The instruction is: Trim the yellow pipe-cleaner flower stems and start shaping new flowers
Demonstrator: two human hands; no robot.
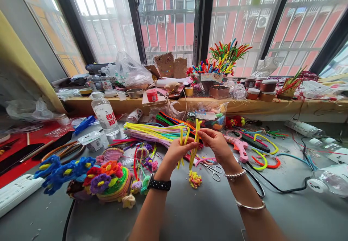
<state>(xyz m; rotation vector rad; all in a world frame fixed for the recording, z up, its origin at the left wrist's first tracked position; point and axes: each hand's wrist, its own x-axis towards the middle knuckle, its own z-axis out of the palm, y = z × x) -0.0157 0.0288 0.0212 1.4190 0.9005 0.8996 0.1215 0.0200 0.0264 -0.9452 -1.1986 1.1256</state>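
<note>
My left hand (178, 151) is closed on short yellow pipe cleaners (181, 136), whose ends stick out above and below the fingers. Close beside it, my right hand (216, 144) pinches a bunch of upright yellow pipe cleaners (193, 155) between thumb and fingers. The two hands nearly meet, and the left fingertips reach the right-hand bunch. Just below hangs or lies a small yellow and pink fuzzy clump (195, 179); whether it joins the bunch I cannot tell. Scissors (216, 175) lie behind the right wrist. A long bundle of pastel pipe cleaners (152, 132) rests behind my hands.
Pipe-cleaner flowers (100, 183) cover the left side of the table, near a water bottle (104, 114) and a white power strip (20, 193). At right are a pink glue gun (240, 147), a black cord (285, 191) and plastic bottles (331, 179). A cluttered windowsill (168, 103) runs behind.
</note>
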